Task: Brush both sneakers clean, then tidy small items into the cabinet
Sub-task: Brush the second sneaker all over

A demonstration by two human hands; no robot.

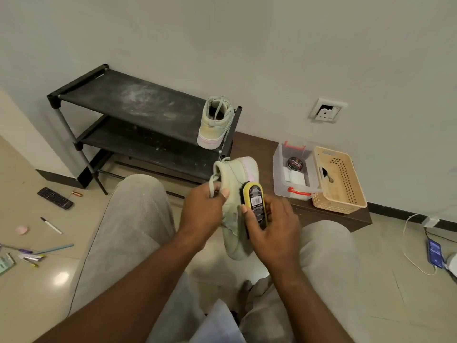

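Note:
My left hand (203, 208) grips a pale green sneaker (236, 184) by its collar, holding it above my lap with the toe pointing down. My right hand (274, 229) holds a yellow-backed shoe brush (254, 199) with its bristles against the sneaker's side. The second pale green sneaker (216, 122) stands on the right end of the top shelf of the black shoe rack (128, 95), heel towards me.
A clear plastic box (280, 169) with a polish tin (295, 164) and a beige basket (341, 181) sit on a low brown cabinet (331, 216) on the right. A remote (55, 198), battery (77, 193), marker (51, 225) and pens (53, 249) lie on the floor at left. A phone (434, 252) charges far right.

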